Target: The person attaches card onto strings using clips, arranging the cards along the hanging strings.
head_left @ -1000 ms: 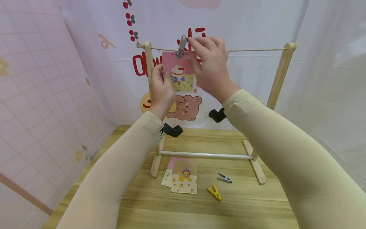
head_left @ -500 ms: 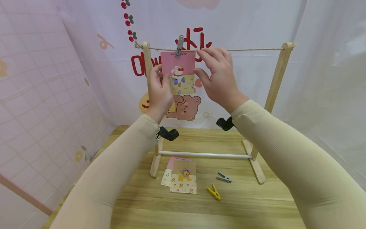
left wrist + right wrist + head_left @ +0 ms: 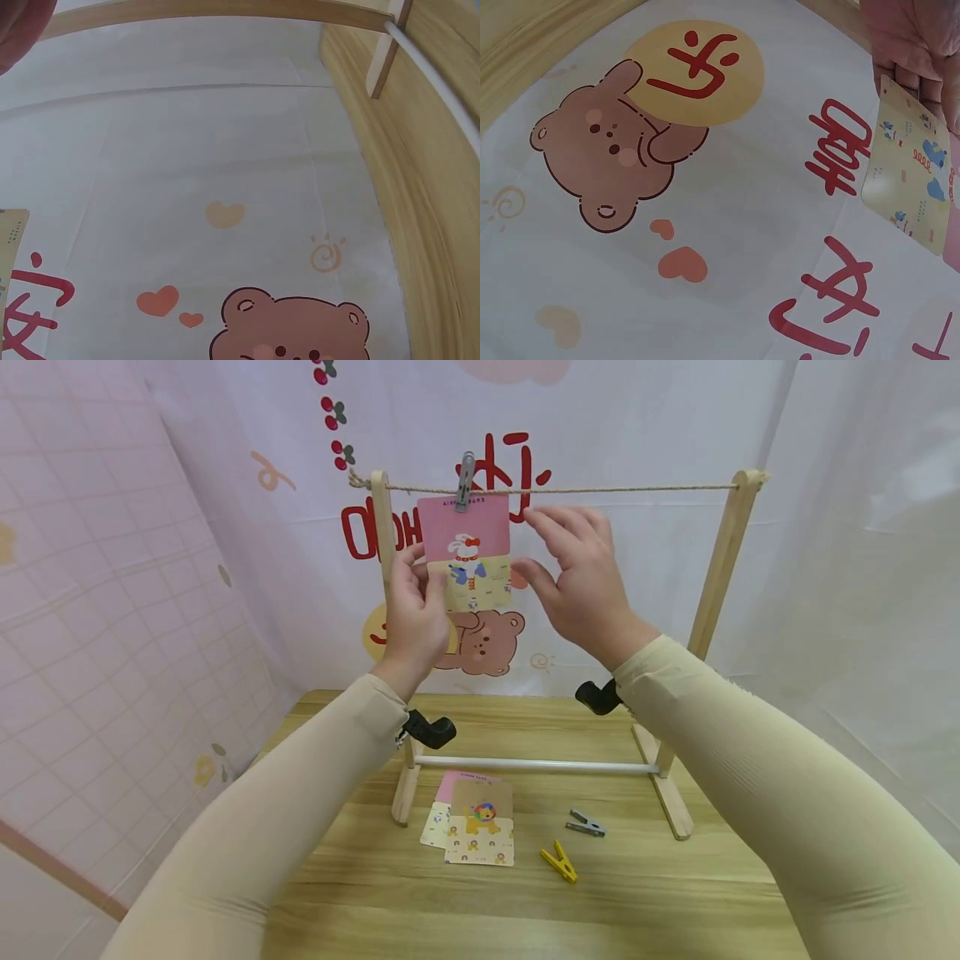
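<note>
A pink and cream card [image 3: 480, 527] with a rabbit picture hangs from the rope [image 3: 615, 489], a grey clothespin [image 3: 465, 485] biting its top edge. My left hand [image 3: 414, 618] pinches the card's left edge, thumb in front and fingers behind. In the right wrist view the left hand [image 3: 915, 41] is at the edge of the card [image 3: 900, 165]. Just right of the card is my right hand [image 3: 585, 577], its fingers spread and nothing in them. Only a corner of the card [image 3: 11, 232] shows in the left wrist view, with some fingertips [image 3: 22, 30] at the top left.
Wooden posts [image 3: 723, 568] hold the rope, joined low down by a white bar [image 3: 536, 766]. On the table [image 3: 420, 910] lie a lion card [image 3: 480, 843] overlapping another pink card [image 3: 444, 793], a grey clothespin [image 3: 585, 824] and a yellow clothespin [image 3: 558, 862]. A printed cloth hangs behind.
My right hand has come away from the card's upper right, moving right and slightly down. The left hand keeps its pinch but sits a little lower on the edge.
</note>
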The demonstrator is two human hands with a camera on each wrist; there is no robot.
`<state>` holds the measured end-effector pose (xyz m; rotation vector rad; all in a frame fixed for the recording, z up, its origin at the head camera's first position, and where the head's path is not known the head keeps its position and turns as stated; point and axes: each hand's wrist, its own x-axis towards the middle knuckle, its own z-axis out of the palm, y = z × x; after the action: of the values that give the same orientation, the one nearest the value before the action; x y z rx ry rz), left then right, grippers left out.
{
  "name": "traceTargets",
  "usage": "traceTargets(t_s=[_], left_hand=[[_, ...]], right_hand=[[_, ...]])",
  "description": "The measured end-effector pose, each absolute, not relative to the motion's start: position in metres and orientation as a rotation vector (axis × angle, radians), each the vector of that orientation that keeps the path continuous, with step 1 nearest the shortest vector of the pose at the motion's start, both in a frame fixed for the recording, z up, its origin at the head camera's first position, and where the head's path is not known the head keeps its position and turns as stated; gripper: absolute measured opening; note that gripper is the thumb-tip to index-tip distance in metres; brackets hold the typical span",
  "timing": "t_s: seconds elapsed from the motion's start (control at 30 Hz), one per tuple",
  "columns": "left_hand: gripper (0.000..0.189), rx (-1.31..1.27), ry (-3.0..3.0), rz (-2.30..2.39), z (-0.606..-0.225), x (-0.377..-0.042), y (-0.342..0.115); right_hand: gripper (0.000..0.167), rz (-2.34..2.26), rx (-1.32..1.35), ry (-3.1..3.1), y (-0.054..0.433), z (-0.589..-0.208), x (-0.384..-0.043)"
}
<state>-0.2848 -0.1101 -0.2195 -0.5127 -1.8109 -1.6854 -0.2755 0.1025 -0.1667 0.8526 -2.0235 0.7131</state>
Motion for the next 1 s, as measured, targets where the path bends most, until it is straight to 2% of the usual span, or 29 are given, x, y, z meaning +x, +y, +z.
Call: traceTargets(t_s=[0.63, 1.0], left_hand=[[0.056, -0.513, -1.913, -1.532, -0.238, -0.262, -0.122], [0.054, -0.563, -1.991, -1.402, -0.254, -0.250, -0.127]], right_hand=[[0.058, 0.751, 0.917, -2.021, 0.116, -0.186, -0.273], [0.061, 0.776, 0.920, -2.067, 0.130, -0.202, -0.267]])
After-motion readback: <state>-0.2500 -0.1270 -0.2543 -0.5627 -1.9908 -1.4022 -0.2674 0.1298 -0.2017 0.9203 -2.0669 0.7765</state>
